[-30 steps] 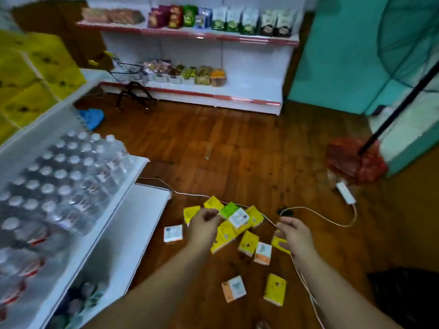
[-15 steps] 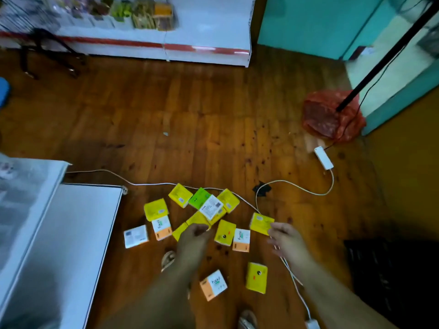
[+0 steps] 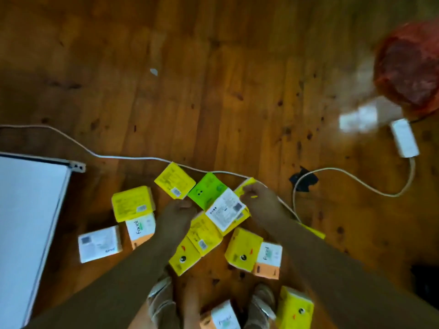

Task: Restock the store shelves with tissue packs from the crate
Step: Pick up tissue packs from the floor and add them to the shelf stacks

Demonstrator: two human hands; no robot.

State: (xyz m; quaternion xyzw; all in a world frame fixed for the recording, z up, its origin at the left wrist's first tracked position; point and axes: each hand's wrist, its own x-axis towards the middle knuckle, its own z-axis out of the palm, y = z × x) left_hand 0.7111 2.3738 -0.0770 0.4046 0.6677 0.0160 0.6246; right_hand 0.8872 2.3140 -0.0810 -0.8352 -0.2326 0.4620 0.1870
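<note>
Several tissue packs lie scattered on the wooden floor in front of my feet: yellow ones (image 3: 133, 203), a green one (image 3: 206, 192), and white-and-orange ones (image 3: 140, 230). A white-labelled pack (image 3: 225, 211) lies across the middle of the heap. My left hand (image 3: 177, 217) is down at the heap between the green pack and a yellow pack (image 3: 204, 231); its fingers are hidden, so its grip is unclear. My right hand (image 3: 257, 198) curls its fingers on the edge of a yellow pack (image 3: 243, 187) at the heap's far right.
A white shelf base (image 3: 31, 222) fills the left edge. A white cable (image 3: 133, 158) runs across the floor behind the packs to a power adapter (image 3: 405, 138). A red plastic bag (image 3: 411, 67) sits at the far right. My sandalled feet (image 3: 161, 302) stand just behind the packs.
The view has tilted down and closer to the floor. Both hands have dropped onto the heap; the right hand moved left from the outer yellow pack to the one beside the green pack.
</note>
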